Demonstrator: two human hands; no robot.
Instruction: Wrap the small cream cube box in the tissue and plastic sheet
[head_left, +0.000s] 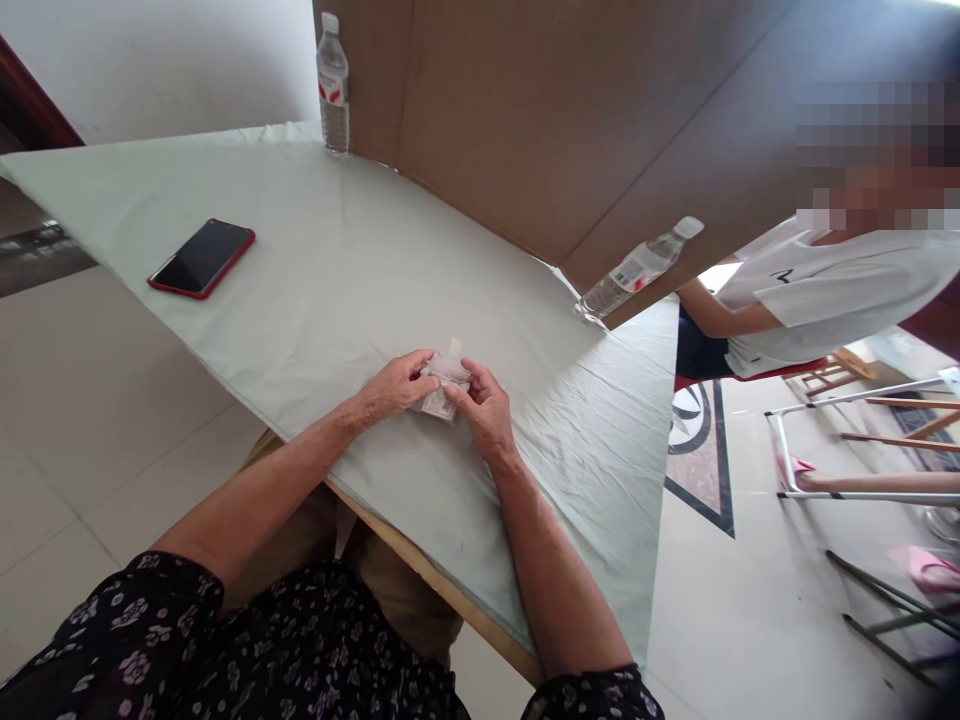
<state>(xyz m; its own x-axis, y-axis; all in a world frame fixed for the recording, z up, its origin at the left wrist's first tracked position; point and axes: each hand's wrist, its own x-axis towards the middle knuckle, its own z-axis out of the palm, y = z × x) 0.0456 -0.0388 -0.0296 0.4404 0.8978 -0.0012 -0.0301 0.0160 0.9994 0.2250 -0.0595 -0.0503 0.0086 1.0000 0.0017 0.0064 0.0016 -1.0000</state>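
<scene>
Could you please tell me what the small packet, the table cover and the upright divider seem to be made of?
The packet looks like thin clear plastic film: see-through, glossy, crumpled. The table cover seems pale green cloth, matte, with fold creases. The divider appears brown cardboard, dull, with a fold line.

red phone, 2 water bottles, cardboard divider, seated person

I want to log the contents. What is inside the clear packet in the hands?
Through the packet something pale shows, too small to identify. The left hand and right hand pinch its top and cover part of it.
</scene>
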